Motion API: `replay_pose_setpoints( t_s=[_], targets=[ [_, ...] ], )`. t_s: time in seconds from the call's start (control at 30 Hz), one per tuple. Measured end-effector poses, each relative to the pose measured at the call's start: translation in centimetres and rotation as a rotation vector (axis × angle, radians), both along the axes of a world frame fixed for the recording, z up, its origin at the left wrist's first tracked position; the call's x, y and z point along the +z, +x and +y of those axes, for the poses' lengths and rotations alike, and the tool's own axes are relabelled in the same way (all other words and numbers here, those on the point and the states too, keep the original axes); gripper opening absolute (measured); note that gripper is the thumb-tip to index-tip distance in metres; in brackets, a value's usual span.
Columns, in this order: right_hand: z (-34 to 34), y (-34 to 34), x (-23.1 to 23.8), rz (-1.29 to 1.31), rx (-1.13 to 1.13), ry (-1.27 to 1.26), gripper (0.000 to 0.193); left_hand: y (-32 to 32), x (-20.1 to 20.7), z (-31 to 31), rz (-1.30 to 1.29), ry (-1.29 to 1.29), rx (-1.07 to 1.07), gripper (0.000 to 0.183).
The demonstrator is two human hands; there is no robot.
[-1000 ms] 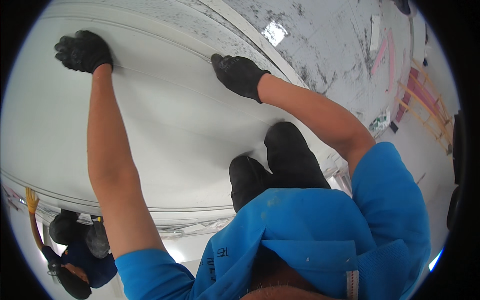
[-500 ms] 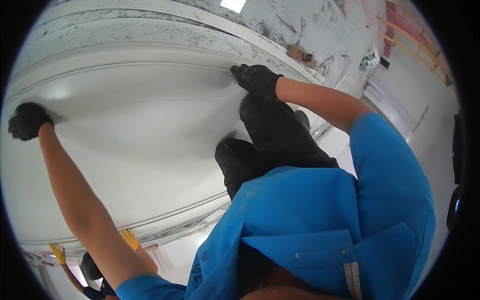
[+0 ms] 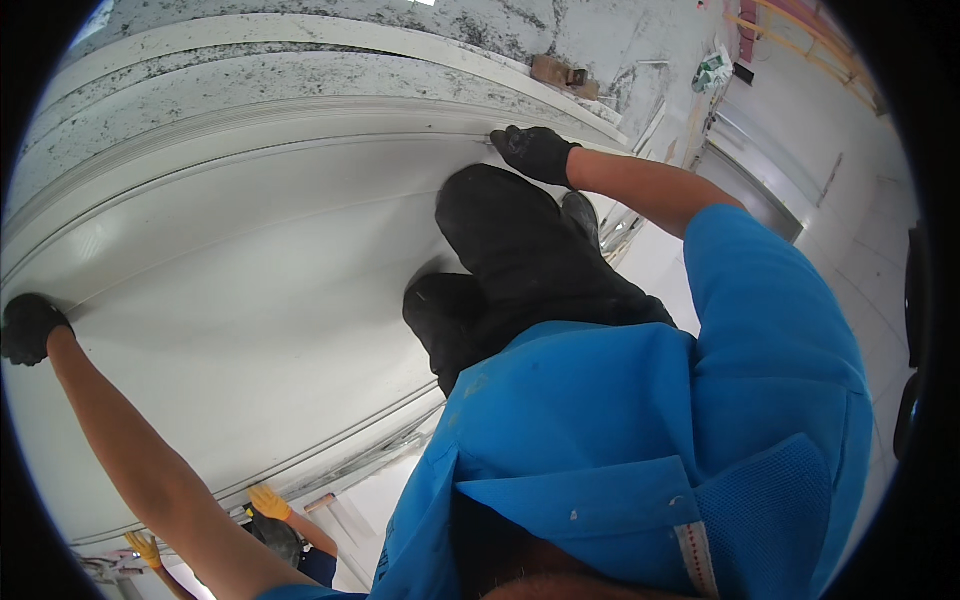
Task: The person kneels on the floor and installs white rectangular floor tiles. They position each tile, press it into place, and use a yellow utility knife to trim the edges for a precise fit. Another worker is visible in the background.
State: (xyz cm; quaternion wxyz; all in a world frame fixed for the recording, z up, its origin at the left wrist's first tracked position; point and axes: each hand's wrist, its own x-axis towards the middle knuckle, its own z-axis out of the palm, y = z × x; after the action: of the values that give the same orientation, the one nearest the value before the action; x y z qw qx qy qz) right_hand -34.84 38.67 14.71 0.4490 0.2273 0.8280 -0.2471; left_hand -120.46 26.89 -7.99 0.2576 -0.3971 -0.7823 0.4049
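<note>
A large white panel point(image 3: 240, 270) with grooved long edges lies beneath me, and my black-trousered knees are over it. At the far left, my left hand point(image 3: 35, 328), in a black glove, is curled against the panel; what its fingers hold, if anything, is hidden. A faint thin line runs across the panel from beside that hand toward my knees. My right hand point(image 3: 537, 153), also gloved in black, is closed at the panel's far grooved edge, just beyond my knee. Something small at its fingertips is too fine to name.
Yellow-gloved hands point(image 3: 268, 502) of another person rest along the panel's near edge at lower left. Beyond the far edge lie a long pale strip point(image 3: 480, 62), a brown block point(image 3: 562, 76) and a white-and-green bag point(image 3: 713, 72) on the speckled floor.
My left hand has shifted nearer the left rim and lower in view. My right hand sits slightly farther right. The view has turned a little, and the co-worker's hands appear farther right.
</note>
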Motion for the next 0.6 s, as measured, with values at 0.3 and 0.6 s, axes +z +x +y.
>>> replay_pose_setpoints(
  t_s=[0.3, 0.6],
  targets=[
    [-1.2, 6.7, -0.7, 0.005, -0.051, 0.026, 0.032, -0.2, -1.4, 1.3, 0.014, 0.08, 0.024, 0.027],
    [0.7, -4.5, -2.2, 0.182, -0.395, 0.126, 0.034, 8.6, 5.0, 3.8, -0.067, 0.585, 0.066, 0.038]
  ],
)
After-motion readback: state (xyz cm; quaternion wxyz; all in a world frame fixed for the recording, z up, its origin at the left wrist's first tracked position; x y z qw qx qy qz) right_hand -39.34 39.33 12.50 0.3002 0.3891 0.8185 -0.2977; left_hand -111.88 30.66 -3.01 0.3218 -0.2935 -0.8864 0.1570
